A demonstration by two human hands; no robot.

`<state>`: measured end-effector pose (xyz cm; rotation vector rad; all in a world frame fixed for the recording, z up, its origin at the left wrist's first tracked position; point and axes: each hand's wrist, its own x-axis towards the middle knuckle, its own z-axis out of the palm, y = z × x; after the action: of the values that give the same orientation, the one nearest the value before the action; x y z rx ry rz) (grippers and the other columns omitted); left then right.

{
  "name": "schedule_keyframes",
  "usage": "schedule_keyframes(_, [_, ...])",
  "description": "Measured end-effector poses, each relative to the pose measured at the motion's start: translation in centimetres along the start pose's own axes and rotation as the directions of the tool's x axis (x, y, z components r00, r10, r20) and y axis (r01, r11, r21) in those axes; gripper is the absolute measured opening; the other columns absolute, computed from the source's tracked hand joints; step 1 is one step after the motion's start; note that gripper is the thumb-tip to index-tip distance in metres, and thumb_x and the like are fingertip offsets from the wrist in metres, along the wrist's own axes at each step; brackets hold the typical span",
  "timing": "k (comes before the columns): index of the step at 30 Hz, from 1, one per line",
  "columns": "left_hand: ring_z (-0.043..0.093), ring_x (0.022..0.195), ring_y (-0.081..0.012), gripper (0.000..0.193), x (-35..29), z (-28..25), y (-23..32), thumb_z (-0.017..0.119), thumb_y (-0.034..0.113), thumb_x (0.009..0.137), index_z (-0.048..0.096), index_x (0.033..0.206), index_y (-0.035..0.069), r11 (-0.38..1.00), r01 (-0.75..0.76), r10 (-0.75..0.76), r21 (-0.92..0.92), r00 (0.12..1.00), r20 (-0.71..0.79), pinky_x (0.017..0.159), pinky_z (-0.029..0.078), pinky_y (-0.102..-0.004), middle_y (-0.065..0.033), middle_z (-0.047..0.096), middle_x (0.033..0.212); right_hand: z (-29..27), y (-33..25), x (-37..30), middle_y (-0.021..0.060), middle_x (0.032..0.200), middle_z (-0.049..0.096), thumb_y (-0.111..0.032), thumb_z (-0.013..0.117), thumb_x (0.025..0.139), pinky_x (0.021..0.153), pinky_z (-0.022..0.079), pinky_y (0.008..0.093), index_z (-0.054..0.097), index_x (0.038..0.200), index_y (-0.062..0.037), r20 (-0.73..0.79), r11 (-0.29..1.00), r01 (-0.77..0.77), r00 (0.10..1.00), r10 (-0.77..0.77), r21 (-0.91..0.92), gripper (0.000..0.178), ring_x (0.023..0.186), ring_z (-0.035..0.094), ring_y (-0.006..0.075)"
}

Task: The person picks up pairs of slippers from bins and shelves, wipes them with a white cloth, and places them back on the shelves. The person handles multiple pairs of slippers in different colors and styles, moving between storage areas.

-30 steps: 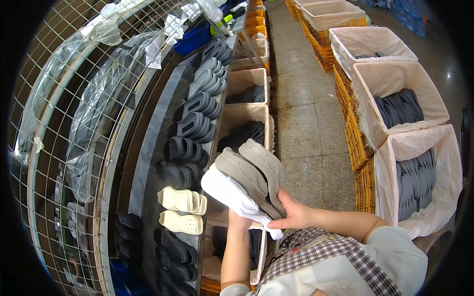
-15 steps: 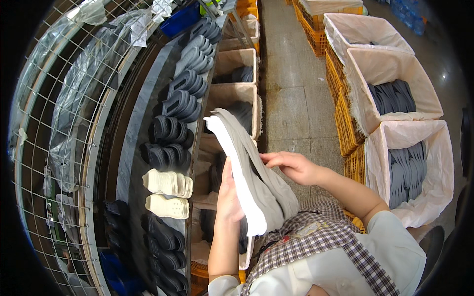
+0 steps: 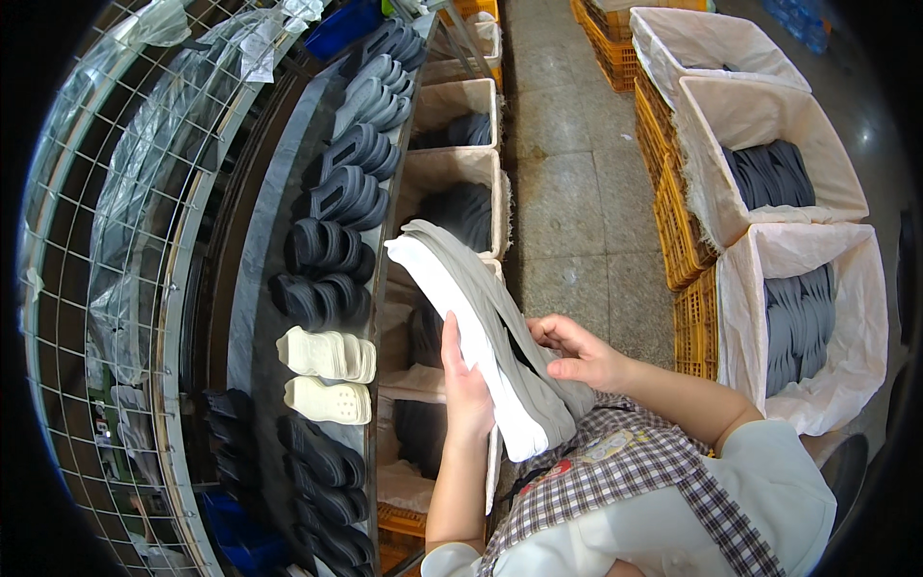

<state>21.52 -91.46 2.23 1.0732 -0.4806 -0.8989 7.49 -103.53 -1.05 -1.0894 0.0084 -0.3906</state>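
Observation:
In front of my chest I hold a long bundle of grey and white fabric shoe uppers (image 3: 538,380). The white side faces left, the grey side right, and a dark gap runs between the grey layers. My left hand (image 3: 468,389) supports the bundle from the white side, fingers pressed along it. On the grey side, my right hand (image 3: 575,354) has its fingers curled at the edge beside the dark gap, with the thumb on the fabric. The bundle slants from upper left to lower right, its lower end near my checked apron (image 3: 615,452).
To the left, a narrow shelf (image 3: 250,260) bears stacks of black and grey uppers and cream uppers (image 3: 327,399), behind a wire mesh (image 3: 106,212). Cloth-lined orange crates (image 3: 697,322) with dark uppers (image 3: 769,175) stand right; more lined crates (image 3: 495,173) sit beside the shelf.
The bundle and both hands have shifted slightly right and down. My right hand's fingers have curled more, and its thumb now lies on the grey fabric.

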Motion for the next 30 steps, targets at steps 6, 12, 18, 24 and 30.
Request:
schedule_keyframes(6, [0.046, 0.121, -0.0239, 0.078, -0.2, -0.5, -0.7, 0.058, 0.001, 0.085, 0.012, 0.148, 0.010, 0.998, -0.004, 0.004, 0.069, 1.000, -0.007, 0.097, 0.044, -0.0380, -0.0147, 0.038, 0.138, 0.0, 0.0, -0.4, 0.0208, 0.137, 0.038, -0.020, 0.061, 0.088, 0.109, 0.027, 0.0445, 0.044, 0.119, -0.0022, -0.009, 1.000, 0.026, 1.000, -0.026, 0.006, 0.039, 0.132, 0.034, 0.0268])
schedule_keyframes(12, [0.053, 0.101, -0.0239, 0.052, 0.1, -0.7, -1.5, 0.054, 0.019, 0.090, 0.030, 0.135, 0.009, 0.993, -0.017, 0.016, -0.120, 1.000, -0.012, 0.085, 0.048, -0.0359, -0.0110, 0.049, 0.119, 0.8, -1.0, -0.4, 0.0194, 0.137, 0.039, -0.018, 0.061, 0.087, 0.106, 0.033, 0.0443, 0.038, 0.131, -0.0004, -0.024, 0.998, 0.067, 0.998, -0.066, 0.006, 0.052, 0.129, 0.039, 0.0294])
schedule_keyframes(18, [0.046, 0.075, -0.0202, 0.045, -1.3, -1.5, -1.4, 0.051, 0.040, 0.092, 0.043, 0.117, 0.003, 0.538, 0.358, -0.023, -0.763, 0.911, 0.412, 0.063, 0.042, -0.0291, -0.0090, 0.050, 0.096, 0.1, -2.2, -1.1, 0.0149, 0.128, 0.051, -0.027, 0.038, 0.094, 0.091, 0.052, 0.0420, 0.029, 0.142, -0.0077, -0.075, 0.599, -0.055, 0.979, 0.190, 0.799, 0.053, 0.112, 0.058, 0.0241])
schedule_keyframes(24, [0.052, 0.086, -0.0179, 0.040, -1.6, -1.5, -1.1, 0.052, 0.027, 0.095, 0.042, 0.124, 0.001, 0.864, 0.103, -0.096, -0.493, 0.995, 0.039, 0.068, 0.045, -0.0263, -0.0088, 0.053, 0.105, 0.8, -1.5, -0.7, 0.0162, 0.135, 0.045, -0.023, 0.044, 0.092, 0.097, 0.047, 0.0443, 0.033, 0.141, -0.0050, -0.080, 0.764, -0.106, 0.976, 0.202, 0.637, 0.053, 0.118, 0.053, 0.0278])
schedule_keyframes(30, [0.050, 0.075, -0.0166, 0.036, -0.8, -0.7, -0.7, 0.042, 0.024, 0.098, 0.040, 0.126, 0.002, 0.845, 0.022, 0.050, -0.535, 0.992, 0.119, 0.060, 0.044, -0.0262, -0.0105, 0.051, 0.105, 1.0, 1.1, -0.4, 0.0169, 0.131, 0.048, -0.021, 0.046, 0.091, 0.098, 0.046, 0.0433, 0.032, 0.141, -0.0023, -0.013, 0.616, -0.148, 0.968, 0.250, 0.774, 0.055, 0.117, 0.053, 0.0260])
